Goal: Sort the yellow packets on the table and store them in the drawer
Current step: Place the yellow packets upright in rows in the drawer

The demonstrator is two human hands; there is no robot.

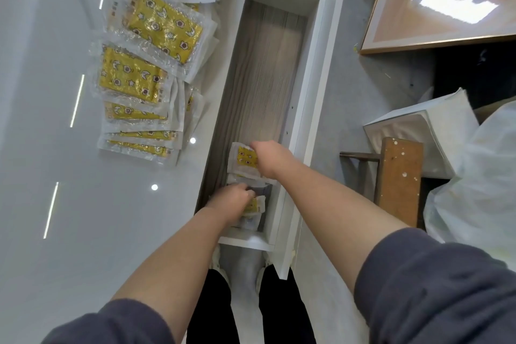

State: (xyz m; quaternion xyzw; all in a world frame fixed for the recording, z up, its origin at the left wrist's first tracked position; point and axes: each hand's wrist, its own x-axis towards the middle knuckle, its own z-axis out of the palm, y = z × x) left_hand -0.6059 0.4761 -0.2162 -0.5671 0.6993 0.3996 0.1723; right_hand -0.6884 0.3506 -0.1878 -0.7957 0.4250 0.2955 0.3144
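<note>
Early: few packets (252, 208) lie in the drawer (265, 78), lower centre. Right hand (269, 158) grips a packet (242, 160); left hand (230, 202) touches them, hold unclear. Pile (150, 36) waits on tabletop (55, 148), upper left.

Glossy white table (42, 92) left of the right hand's (272, 158) fingers (254, 145). Crinkled clear plastic over shiny yellow foil on the yellow packets (164, 25). Matt wood-grain floor, smooth white walls in the drawer (307, 92) beyond those fingers. Rough, paint-specked wooden stool (399, 176) right of them.
</note>
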